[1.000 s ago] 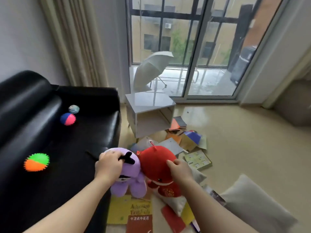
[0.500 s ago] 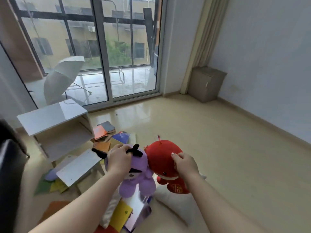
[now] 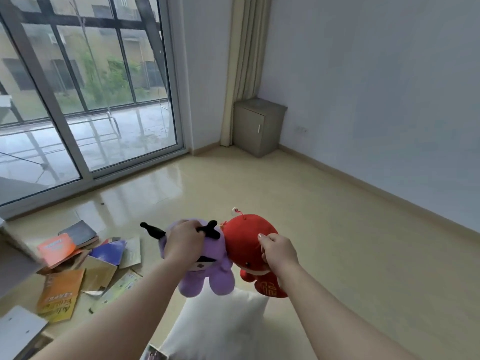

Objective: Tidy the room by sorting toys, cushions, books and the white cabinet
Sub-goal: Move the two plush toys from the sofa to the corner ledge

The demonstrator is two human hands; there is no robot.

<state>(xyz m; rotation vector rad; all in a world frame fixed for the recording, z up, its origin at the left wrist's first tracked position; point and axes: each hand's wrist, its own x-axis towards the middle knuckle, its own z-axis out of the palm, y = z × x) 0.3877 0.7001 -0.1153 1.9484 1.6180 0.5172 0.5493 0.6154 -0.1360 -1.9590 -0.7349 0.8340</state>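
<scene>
Right under the two hands, closest to the person, a white cushion (image 3: 223,323) lies on the floor.

Just above it, the left hand (image 3: 184,241) has its fingers curled round the head of a purple soft toy (image 3: 207,271), by the toy's black horns. The right hand (image 3: 279,252) grips the back of a red soft toy (image 3: 242,242). Both toys hang in the air between the hands and touch each other side by side. Neither one touches the floor.

To the left of the left hand and lower down, a heap of books (image 3: 78,268) lies spread out on the floor. Past the books, at the very edge, there is a pale flat thing, but it is too blurry to tell what it is.

Far ahead of the right hand, a small grey cupboard (image 3: 257,126) stands in the corner, just beside a long curtain (image 3: 244,61). Far ahead of the left hand is a big glass door (image 3: 85,100).

I think this is the toy step: two toys are picked up and need a home. No toy place shows here, so I cannot tell where they go. The next move calls for a firm hold, careful steps around the cushion and books, and then setting both toys down together. The books and cushion are not yet sorted.
</scene>
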